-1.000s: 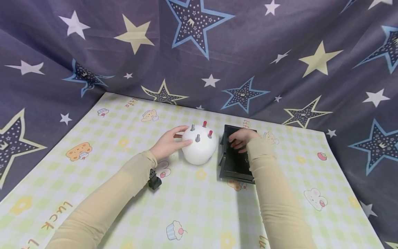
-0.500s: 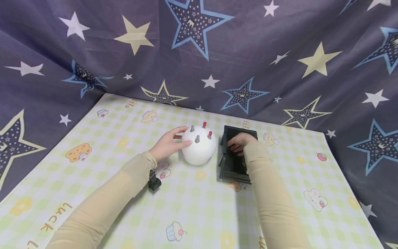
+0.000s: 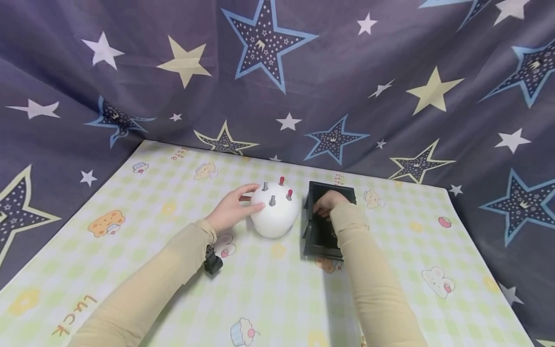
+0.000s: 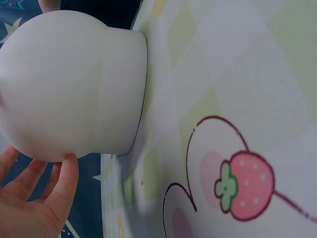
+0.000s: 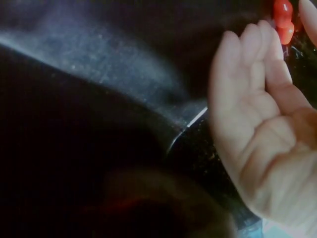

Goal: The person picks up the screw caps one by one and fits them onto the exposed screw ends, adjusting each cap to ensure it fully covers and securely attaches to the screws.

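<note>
A smooth white rounded body with a flat-bottomed base stands on the table; two grey pegs and two red-tipped pegs stick up from its top. My left hand holds its left side, thumb and fingers spread around it. To its right, my right hand reaches down into a black box. In the right wrist view, small glossy red pieces lie between the bent fingertips and the thumb, which stand apart.
A checkered cloth with cartoon prints covers the table. Behind it hangs a dark curtain with stars. A black strap mount sits at the left wrist. The box's left side carries protruding tabs.
My right hand has moved left and deeper into the box, its fingers drawing closer together. The left hand and white body hold their place; the head view has tilted slightly up.
</note>
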`<state>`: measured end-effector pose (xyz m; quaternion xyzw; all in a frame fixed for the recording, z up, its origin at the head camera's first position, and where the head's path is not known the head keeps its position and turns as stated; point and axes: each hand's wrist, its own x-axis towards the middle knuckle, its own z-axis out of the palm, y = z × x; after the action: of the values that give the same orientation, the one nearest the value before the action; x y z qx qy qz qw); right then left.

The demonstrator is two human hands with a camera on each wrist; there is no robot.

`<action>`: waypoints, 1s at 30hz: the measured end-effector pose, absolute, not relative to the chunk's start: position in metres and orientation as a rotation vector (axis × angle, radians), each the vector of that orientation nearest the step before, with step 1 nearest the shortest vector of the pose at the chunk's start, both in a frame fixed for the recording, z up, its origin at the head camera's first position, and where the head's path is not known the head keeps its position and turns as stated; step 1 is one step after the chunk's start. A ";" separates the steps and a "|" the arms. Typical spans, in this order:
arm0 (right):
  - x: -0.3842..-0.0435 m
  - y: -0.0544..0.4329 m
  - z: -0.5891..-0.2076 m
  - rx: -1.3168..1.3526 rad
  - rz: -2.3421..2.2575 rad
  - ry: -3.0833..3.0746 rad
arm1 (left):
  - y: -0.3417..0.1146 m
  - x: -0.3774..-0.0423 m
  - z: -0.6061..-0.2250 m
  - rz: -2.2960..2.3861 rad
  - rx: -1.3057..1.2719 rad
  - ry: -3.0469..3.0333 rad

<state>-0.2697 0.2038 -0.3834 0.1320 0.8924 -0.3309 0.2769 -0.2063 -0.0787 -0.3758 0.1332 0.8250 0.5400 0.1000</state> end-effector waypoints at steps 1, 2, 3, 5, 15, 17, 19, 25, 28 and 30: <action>-0.279 0.210 -0.394 0.350 -0.912 2.371 | -0.079 -0.207 -0.376 1.598 0.395 2.438; -0.288 0.216 -0.405 0.349 -0.937 2.343 | -0.079 -0.208 -0.377 1.601 0.398 2.437; -0.293 0.218 -0.410 0.351 -0.938 2.340 | -0.079 -0.208 -0.378 1.604 0.400 2.434; -0.291 0.218 -0.410 0.360 -0.962 2.351 | -0.078 -0.209 -0.379 1.607 0.405 2.430; -0.255 0.193 -0.372 0.391 -0.970 2.457 | -0.079 -0.206 -0.377 1.618 0.389 2.425; -0.254 0.193 -0.373 0.391 -0.980 2.446 | -0.079 -0.205 -0.377 1.617 0.381 2.419; -0.254 0.193 -0.373 0.386 -0.981 2.442 | -0.079 -0.205 -0.378 1.608 0.379 2.421; -0.255 0.195 -0.370 0.348 -0.979 2.432 | -0.079 -0.209 -0.378 1.609 0.384 2.435; -0.256 0.196 -0.371 0.350 -0.985 2.412 | -0.079 -0.209 -0.377 1.610 0.381 2.433; -0.256 0.196 -0.372 0.350 -0.996 2.393 | -0.079 -0.208 -0.378 1.607 0.373 2.428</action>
<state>-0.2559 0.1958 -0.3719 0.1291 0.8834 -0.3677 0.2602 -0.2079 -0.0793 -0.3782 0.1265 0.8227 0.5446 0.1026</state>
